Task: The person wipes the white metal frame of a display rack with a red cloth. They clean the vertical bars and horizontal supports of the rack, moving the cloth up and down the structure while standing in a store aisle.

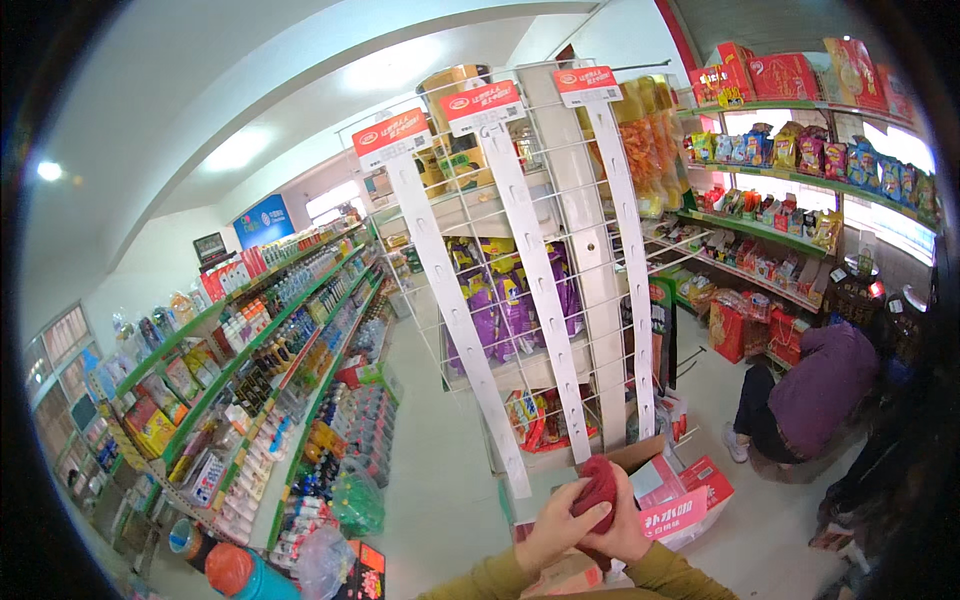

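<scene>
My left hand (556, 529) and my right hand (624, 525) are pressed together around a bunched dark red cloth (598, 478), low in the head view. The cloth's folds stick up above my fingers; part of it is hidden by them. Just beyond stands a white wire grid rack (534, 319). White hanging strips (457, 315) with small clips run down its front, topped by red and white header cards (481, 107). Right behind my hands sits an opened cardboard box (645, 453) with pink and red packaging (679, 508) beside it.
Left, long green-edged shelves (300, 382) hold bottles and packets. A turquoise bin (262, 577) stands at lower left. A person in a purple top (821, 390) crouches at right, near shelves of snacks (810, 180). Metal hooks (688, 360) jut from the rack's right side.
</scene>
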`<state>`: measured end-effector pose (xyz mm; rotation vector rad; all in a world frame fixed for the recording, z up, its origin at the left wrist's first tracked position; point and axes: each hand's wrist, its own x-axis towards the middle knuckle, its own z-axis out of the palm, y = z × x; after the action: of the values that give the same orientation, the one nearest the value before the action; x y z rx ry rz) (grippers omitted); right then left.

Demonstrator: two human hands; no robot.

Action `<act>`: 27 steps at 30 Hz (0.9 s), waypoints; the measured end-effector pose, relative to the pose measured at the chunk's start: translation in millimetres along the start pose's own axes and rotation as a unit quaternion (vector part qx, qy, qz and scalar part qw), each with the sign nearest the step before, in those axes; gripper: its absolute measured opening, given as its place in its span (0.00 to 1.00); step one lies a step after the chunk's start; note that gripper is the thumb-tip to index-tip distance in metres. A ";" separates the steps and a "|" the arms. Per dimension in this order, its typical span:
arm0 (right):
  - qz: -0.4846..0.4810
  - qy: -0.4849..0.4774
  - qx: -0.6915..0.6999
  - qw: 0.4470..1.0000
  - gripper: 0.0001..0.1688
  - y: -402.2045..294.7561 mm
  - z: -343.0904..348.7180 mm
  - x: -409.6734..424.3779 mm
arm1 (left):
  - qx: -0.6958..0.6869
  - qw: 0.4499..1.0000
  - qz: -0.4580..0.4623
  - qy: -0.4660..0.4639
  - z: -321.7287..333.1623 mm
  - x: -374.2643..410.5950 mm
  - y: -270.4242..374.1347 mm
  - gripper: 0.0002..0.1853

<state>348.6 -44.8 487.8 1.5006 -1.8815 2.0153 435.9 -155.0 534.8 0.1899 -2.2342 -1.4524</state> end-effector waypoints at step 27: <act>-0.303 0.242 -0.691 0.610 0.26 -232.0 20.9 379.9 | 0.375 0.758 0.397 0.358 -250.7 204.3 51.2 0.29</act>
<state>288.5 -212.7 896.2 0.7138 -1.4961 0.2084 375.9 -413.8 726.3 0.0139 -1.7220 0.0486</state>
